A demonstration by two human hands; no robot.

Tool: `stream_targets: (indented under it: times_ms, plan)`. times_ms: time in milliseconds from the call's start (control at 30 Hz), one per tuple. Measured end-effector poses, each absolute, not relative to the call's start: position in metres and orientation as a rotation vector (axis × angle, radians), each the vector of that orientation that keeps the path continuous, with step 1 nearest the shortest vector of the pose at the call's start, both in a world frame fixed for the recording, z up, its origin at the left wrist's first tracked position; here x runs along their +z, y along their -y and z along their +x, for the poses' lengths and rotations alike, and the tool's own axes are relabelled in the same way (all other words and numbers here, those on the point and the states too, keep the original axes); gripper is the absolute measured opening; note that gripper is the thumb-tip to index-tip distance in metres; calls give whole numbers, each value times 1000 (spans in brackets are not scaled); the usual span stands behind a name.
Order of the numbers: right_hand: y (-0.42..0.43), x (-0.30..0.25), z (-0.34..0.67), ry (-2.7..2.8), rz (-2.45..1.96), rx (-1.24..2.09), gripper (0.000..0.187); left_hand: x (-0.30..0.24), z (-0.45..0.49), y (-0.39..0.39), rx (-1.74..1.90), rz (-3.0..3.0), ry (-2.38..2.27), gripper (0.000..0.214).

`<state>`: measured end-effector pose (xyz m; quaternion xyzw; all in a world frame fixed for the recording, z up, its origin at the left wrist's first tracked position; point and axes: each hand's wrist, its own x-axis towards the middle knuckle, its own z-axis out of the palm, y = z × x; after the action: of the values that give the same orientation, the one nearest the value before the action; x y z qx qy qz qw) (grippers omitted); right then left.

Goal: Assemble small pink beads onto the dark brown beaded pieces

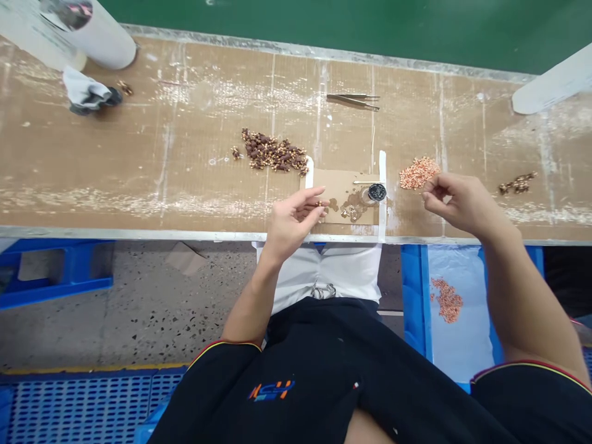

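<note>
My left hand (296, 223) is closed in a pinch over the left edge of a cardboard work pad (324, 180). Between its fingertips sits a small brown-and-gold piece (320, 203). My right hand (456, 198) pinches at the near right side of a pile of tiny pinkish-orange pieces (416, 173); whatever its fingertips hold is too small to make out. On the pad, wet brown and clear glossy blobs (354, 211) lie beside a small round pot with black contents (377, 192). A thin pale stick (365, 182) lies just behind the pot.
Brown-and-gold pieces (275, 153) form a heap behind my left hand, with a smaller group (518, 183) at far right. Tweezers (354, 100) lie farther back. White cylinders (108, 37) and a cloth bundle (87, 90) stand at left. A lined blue bin (416, 296) sits below the table edge.
</note>
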<state>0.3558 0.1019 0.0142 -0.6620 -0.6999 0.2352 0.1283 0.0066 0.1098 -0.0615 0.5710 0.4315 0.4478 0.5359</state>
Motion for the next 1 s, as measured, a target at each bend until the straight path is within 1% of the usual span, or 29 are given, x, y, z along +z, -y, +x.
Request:
stream_targets:
  times_ms: [33,100,300,400,533,667,800,1000]
  plan:
    - [-103,18,349,2062,-1904,679,15,-65,8,-111,1047,1326,-1005,41]
    - [-106,25,336,2138,-1864,669,16,-71,8,-113,1037,1280,-972,43]
    - [-122,35,301,2340,-1821,610,17,-74,2,-116,1187,1165,-1017,31]
    - [-129,31,293,2362,-1850,525,18,-75,3,-116,1263,1096,-1050,29]
    - [-133,26,290,2397,-1866,452,18,-76,4,-118,1259,1037,-986,28]
    - [-133,27,291,2462,-1830,439,14,-79,1,-122,1292,987,-854,32]
    - [-132,30,291,2501,-1820,452,15,-81,-1,-123,1261,953,-855,40]
    - [-137,35,289,2526,-1877,508,11,-81,-2,-124,1253,916,-816,40]
